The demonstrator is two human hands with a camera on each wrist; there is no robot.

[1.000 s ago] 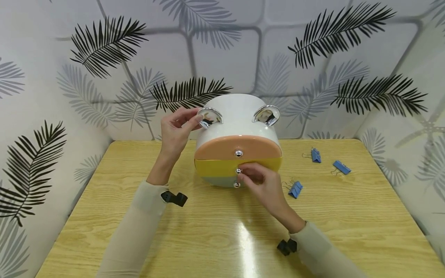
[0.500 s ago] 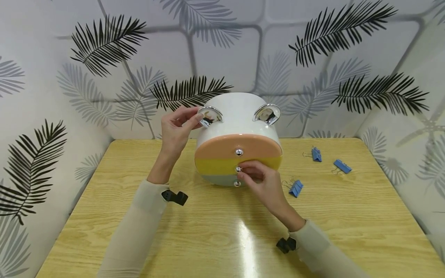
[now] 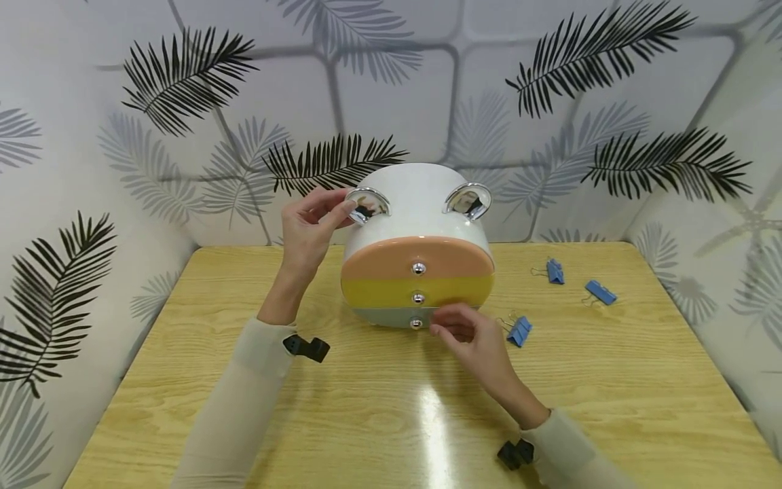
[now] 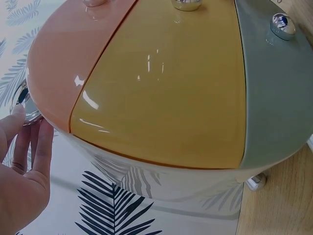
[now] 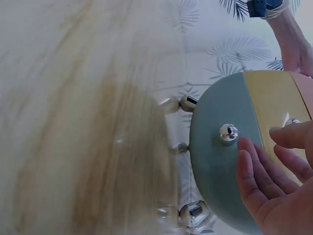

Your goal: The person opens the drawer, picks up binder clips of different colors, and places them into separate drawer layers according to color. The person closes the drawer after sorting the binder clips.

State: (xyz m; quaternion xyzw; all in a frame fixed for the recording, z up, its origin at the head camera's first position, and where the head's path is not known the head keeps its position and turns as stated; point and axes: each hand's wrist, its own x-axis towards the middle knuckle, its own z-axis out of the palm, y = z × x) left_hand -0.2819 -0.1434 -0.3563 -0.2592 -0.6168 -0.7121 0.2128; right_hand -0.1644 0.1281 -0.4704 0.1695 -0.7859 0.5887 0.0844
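Observation:
A glossy white drawer box (image 3: 421,180) with a rounded front stands at the back of the table. Its orange drawer (image 3: 379,261), yellow drawer (image 3: 379,293) and grey-green drawer (image 3: 381,316) all look closed, each with a round silver knob. My left hand (image 3: 308,227) pinches the silver ear (image 4: 30,108) at the box's upper left between thumb and fingers. In front of the grey-green drawer is my right hand (image 3: 479,350), loosely curved and holding nothing. Its fingertips are just right of the lowest knob (image 5: 228,132), apart from it as far as the views show.
Blue binder clips lie on the wooden table (image 3: 366,421) to the right: one near clip (image 3: 519,331) beside my right hand, one clip (image 3: 554,272) further back, another clip (image 3: 601,292) further right. A leaf-patterned wall covering (image 3: 391,102) rises behind the box.
My right hand has let go of the yellow drawer's knob and moved down and slightly right. The thin gap above the yellow drawer has closed. My left hand stays on the ear.

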